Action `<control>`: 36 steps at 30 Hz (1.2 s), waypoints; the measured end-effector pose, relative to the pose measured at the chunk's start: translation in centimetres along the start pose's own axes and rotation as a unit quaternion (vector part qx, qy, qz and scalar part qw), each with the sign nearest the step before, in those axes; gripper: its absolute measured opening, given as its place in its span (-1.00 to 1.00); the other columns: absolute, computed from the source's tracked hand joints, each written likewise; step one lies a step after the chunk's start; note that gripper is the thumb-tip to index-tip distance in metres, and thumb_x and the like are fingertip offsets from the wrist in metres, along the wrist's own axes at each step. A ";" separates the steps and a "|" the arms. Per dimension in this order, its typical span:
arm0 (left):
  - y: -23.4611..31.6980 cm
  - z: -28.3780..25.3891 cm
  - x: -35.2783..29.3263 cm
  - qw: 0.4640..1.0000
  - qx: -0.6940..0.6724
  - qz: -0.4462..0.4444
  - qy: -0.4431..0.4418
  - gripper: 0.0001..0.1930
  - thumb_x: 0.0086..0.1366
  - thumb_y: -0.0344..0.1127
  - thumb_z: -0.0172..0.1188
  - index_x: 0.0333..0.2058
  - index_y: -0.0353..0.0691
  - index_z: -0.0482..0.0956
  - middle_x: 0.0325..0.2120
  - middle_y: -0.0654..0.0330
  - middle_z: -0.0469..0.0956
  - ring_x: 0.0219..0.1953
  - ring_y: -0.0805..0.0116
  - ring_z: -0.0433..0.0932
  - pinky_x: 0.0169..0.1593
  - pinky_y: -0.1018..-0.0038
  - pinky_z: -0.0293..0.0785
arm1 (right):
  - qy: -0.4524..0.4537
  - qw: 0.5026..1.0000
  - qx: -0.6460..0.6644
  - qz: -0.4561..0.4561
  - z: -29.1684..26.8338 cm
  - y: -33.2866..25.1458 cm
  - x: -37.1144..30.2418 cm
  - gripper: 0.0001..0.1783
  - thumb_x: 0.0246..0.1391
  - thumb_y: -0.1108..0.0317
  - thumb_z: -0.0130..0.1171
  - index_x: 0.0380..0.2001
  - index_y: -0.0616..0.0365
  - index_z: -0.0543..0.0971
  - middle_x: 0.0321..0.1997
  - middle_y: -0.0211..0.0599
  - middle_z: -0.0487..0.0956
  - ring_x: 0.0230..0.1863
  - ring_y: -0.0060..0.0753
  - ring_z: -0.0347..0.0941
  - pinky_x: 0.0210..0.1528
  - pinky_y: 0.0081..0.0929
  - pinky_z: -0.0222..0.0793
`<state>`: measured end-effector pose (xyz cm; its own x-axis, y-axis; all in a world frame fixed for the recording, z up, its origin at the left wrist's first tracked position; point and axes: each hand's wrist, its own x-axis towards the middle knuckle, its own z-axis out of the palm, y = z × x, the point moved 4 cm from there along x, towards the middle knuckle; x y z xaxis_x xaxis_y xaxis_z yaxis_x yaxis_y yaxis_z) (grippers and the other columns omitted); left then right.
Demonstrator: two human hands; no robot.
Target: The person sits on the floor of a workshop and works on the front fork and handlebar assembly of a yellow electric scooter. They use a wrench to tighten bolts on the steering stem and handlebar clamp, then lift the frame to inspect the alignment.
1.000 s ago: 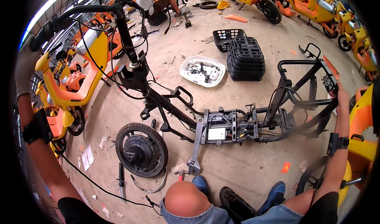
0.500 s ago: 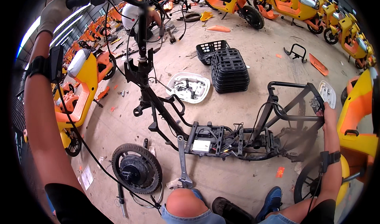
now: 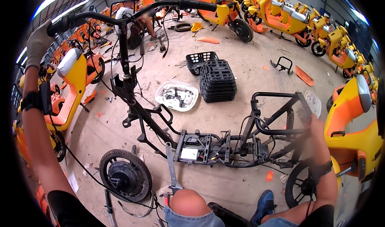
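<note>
A stripped black scooter frame (image 3: 154, 124) stands across the floor in front of me. My left hand (image 3: 38, 44), in a pale glove, is wrapped round the left grip of its handlebar (image 3: 92, 16). At the frame's other end my bare right hand (image 3: 316, 127) holds the rear corner of the tubular rack (image 3: 276, 93). That hand is blurred and its fingers are mostly hidden. On the floor nearer me lie a loose wheel (image 3: 126, 175) with a thick tyre and a large adjustable wrench (image 3: 171, 166). Wiring and a white-labelled box sit in the frame's low middle.
Beyond the frame are a white basin (image 3: 176, 108) of small parts and a stack of black baskets (image 3: 218, 82). A yellow scooter body (image 3: 349, 110) stands close at right, another (image 3: 74, 80) at left. A person (image 3: 130, 24) crouches farther back. Scooter rows line the hall.
My view has shifted, so most things sit farther left. The left hand stays on the grip and the right hand at the rack. More of the frame's rear wheel shows.
</note>
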<state>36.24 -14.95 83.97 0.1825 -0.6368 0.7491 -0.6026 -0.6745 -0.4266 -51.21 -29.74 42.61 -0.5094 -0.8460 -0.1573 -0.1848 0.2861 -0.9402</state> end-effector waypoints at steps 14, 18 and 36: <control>-11.1 -6.5 -16.4 0.996 0.019 -0.081 0.011 -0.64 0.06 -0.25 0.31 -0.11 -0.05 0.57 -0.28 0.14 0.64 -0.18 0.09 0.63 -0.10 0.22 0.55 | -0.007 0.988 -0.003 -0.152 5.7 -4.3 0.3 -0.58 0.13 0.13 0.12 -0.48 0.38 0.56 -0.53 -0.28 0.54 -0.61 -0.45 0.51 -0.54 -0.49 0.36; -9.0 -4.8 -12.9 0.998 0.004 -0.066 -0.023 -0.67 0.04 -0.30 0.32 -0.16 -0.10 0.56 -0.31 0.11 0.64 -0.19 0.06 0.63 -0.10 0.21 0.55 | 0.020 0.990 0.017 -0.135 4.7 -4.0 -1.6 -0.60 0.11 0.16 0.11 -0.50 0.37 0.55 -0.53 -0.28 0.54 -0.62 -0.42 0.51 -0.54 -0.48 0.36; -1.6 -0.3 -3.3 0.998 -0.023 -0.050 -0.040 -0.59 0.15 -0.40 0.13 0.02 -0.06 0.54 -0.16 0.04 0.63 -0.09 0.07 0.62 0.00 0.22 0.54 | 0.088 0.993 0.036 -0.063 0.7 0.7 -9.6 -0.65 0.17 0.23 0.04 -0.49 0.37 0.50 -0.55 -0.34 0.49 -0.61 -0.41 0.53 -0.54 -0.55 0.38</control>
<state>36.35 -11.64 82.28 0.3035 -0.5968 0.7428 -0.6135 -0.7189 -0.3269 -45.84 -21.80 43.28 -0.6266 -0.7792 0.0126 -0.1985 0.1440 -0.9695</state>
